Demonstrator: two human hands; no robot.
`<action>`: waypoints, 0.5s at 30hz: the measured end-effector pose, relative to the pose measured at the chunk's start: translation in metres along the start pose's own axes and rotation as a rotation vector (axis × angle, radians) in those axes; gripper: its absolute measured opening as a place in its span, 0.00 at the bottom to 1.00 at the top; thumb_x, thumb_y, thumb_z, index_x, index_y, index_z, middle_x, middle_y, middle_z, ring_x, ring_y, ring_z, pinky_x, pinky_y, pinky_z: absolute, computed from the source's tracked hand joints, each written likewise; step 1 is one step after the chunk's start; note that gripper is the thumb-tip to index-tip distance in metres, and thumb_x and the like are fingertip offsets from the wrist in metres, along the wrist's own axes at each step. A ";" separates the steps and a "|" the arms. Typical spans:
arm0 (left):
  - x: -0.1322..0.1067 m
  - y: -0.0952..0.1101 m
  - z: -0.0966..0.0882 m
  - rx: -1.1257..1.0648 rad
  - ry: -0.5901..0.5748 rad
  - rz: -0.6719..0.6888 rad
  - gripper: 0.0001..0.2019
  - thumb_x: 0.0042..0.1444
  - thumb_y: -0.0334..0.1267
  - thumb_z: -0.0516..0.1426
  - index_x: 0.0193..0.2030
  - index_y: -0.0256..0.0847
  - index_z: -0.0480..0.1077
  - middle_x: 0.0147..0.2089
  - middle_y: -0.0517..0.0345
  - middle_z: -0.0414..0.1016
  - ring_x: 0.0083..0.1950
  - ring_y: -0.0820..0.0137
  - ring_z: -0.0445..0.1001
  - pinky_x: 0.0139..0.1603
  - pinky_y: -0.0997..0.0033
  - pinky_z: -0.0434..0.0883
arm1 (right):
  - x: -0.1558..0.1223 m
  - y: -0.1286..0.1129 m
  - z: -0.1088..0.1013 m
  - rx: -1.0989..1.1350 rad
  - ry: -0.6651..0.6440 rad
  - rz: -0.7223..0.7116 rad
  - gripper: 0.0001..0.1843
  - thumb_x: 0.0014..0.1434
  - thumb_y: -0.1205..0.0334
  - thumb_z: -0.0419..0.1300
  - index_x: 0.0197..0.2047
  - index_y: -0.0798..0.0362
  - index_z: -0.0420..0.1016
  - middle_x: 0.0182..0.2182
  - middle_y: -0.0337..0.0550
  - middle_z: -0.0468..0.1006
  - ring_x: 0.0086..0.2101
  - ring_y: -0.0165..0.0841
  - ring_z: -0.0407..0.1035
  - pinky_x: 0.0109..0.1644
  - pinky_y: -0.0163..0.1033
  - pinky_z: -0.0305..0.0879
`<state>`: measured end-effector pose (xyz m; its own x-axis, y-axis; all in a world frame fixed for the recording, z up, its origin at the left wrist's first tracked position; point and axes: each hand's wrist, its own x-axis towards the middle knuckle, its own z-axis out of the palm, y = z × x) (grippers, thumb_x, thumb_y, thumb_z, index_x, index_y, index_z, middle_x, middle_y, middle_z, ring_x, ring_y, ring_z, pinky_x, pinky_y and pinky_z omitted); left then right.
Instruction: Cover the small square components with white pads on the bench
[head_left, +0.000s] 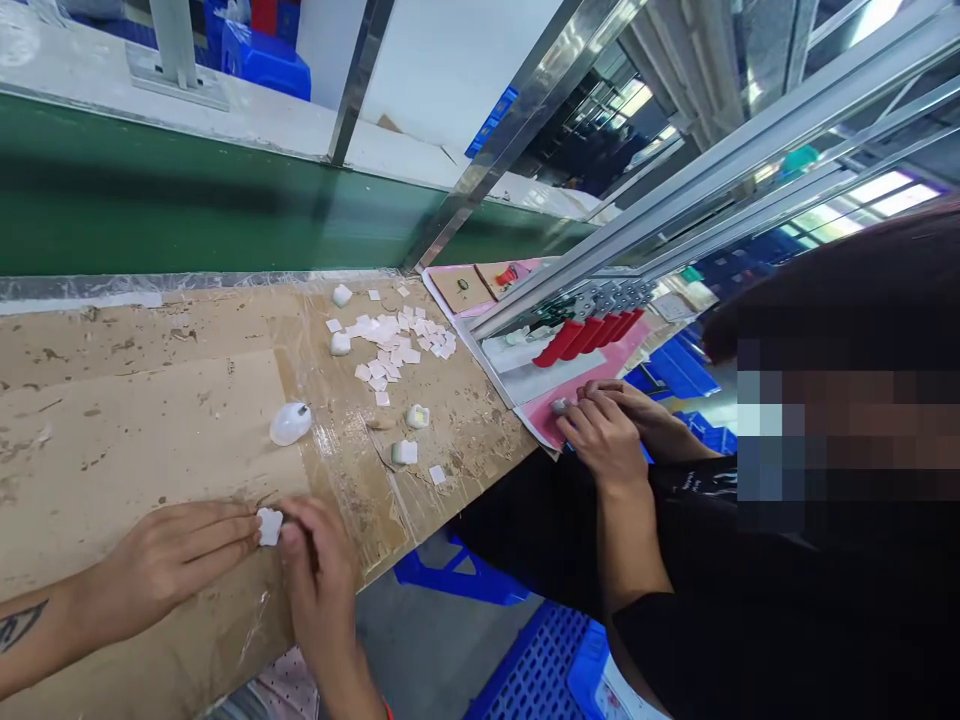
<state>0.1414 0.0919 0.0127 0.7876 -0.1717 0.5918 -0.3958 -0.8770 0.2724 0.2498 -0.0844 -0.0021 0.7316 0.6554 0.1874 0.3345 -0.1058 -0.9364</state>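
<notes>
Low over the table's near edge, my left hand [172,548] and my right hand [322,570] meet at a small white piece [269,527] with a flat face. The fingertips of my left hand pinch it from the left. The thumb and curled fingers of my right hand close on its right edge, partly hiding it. Beyond them lies a rounded white squeeze bottle [289,424] with a dark tip. To the right are two small blocks, one with a white square face [405,453] and one with a yellowish patch [418,416]. Farther back spreads a loose pile of thin white squares [390,345].
Brown, stained sheeting covers the table [150,430]. At right a co-worker's hands [600,425] hold a small grey piece over a pink surface, near a row of red-handled tools [585,338]. A metal post [480,180] rises behind; a blue stool [461,575] stands below.
</notes>
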 end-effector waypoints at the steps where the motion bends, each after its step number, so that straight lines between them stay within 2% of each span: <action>1: 0.003 -0.001 -0.002 -0.039 0.001 -0.027 0.17 0.76 0.29 0.44 0.48 0.36 0.75 0.48 0.57 0.81 0.49 0.74 0.80 0.58 0.80 0.75 | -0.001 -0.001 -0.005 -0.094 -0.043 -0.114 0.12 0.72 0.54 0.55 0.56 0.39 0.75 0.48 0.39 0.81 0.47 0.33 0.75 0.51 0.40 0.77; 2: 0.006 -0.002 -0.003 -0.081 -0.004 -0.052 0.16 0.77 0.30 0.45 0.47 0.37 0.74 0.47 0.57 0.81 0.48 0.75 0.80 0.56 0.82 0.75 | -0.001 -0.002 -0.009 -0.196 -0.091 -0.217 0.14 0.72 0.58 0.56 0.58 0.37 0.73 0.50 0.39 0.80 0.51 0.33 0.74 0.55 0.40 0.75; 4: 0.009 -0.007 -0.005 -0.147 -0.042 -0.054 0.16 0.77 0.32 0.45 0.48 0.39 0.74 0.46 0.58 0.81 0.46 0.76 0.80 0.54 0.85 0.76 | 0.000 -0.002 -0.013 -0.357 -0.127 -0.370 0.16 0.72 0.61 0.54 0.61 0.41 0.71 0.50 0.41 0.81 0.49 0.33 0.75 0.52 0.38 0.77; 8: 0.007 -0.023 -0.008 -0.160 -0.111 0.038 0.14 0.72 0.29 0.48 0.52 0.42 0.76 0.49 0.61 0.82 0.47 0.77 0.81 0.52 0.87 0.76 | 0.007 0.002 -0.007 -0.446 -0.122 -0.447 0.14 0.74 0.56 0.50 0.52 0.49 0.73 0.44 0.45 0.81 0.42 0.34 0.76 0.44 0.38 0.79; 10: 0.003 -0.027 -0.009 -0.153 -0.138 0.032 0.17 0.71 0.27 0.49 0.54 0.45 0.76 0.52 0.65 0.81 0.48 0.78 0.81 0.53 0.87 0.75 | 0.009 0.004 -0.007 -0.435 -0.120 -0.486 0.12 0.74 0.57 0.50 0.48 0.50 0.73 0.41 0.45 0.81 0.39 0.34 0.75 0.41 0.38 0.78; 12: -0.002 -0.023 -0.009 -0.155 -0.135 -0.038 0.20 0.70 0.27 0.48 0.56 0.50 0.75 0.54 0.69 0.79 0.51 0.79 0.80 0.57 0.86 0.74 | 0.012 0.007 -0.018 -0.358 -0.051 -0.539 0.09 0.73 0.57 0.53 0.46 0.51 0.72 0.39 0.44 0.80 0.38 0.34 0.76 0.40 0.38 0.78; 13: -0.005 -0.019 -0.008 -0.157 -0.122 -0.094 0.21 0.70 0.27 0.47 0.57 0.52 0.75 0.56 0.71 0.79 0.53 0.79 0.79 0.58 0.86 0.73 | 0.014 0.010 -0.030 -0.340 0.023 -0.544 0.07 0.72 0.58 0.55 0.47 0.51 0.72 0.39 0.44 0.81 0.39 0.34 0.76 0.41 0.38 0.78; 15: -0.009 -0.009 -0.004 -0.168 -0.095 -0.202 0.22 0.70 0.28 0.47 0.59 0.56 0.74 0.57 0.75 0.77 0.54 0.80 0.79 0.60 0.88 0.71 | 0.022 0.016 -0.063 -0.363 0.214 -0.464 0.04 0.70 0.61 0.59 0.47 0.47 0.73 0.40 0.43 0.81 0.42 0.33 0.77 0.44 0.39 0.78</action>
<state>0.1362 0.1033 0.0079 0.8961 -0.0492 0.4411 -0.2929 -0.8122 0.5045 0.3089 -0.1183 0.0056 0.5520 0.5335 0.6408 0.7987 -0.1178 -0.5901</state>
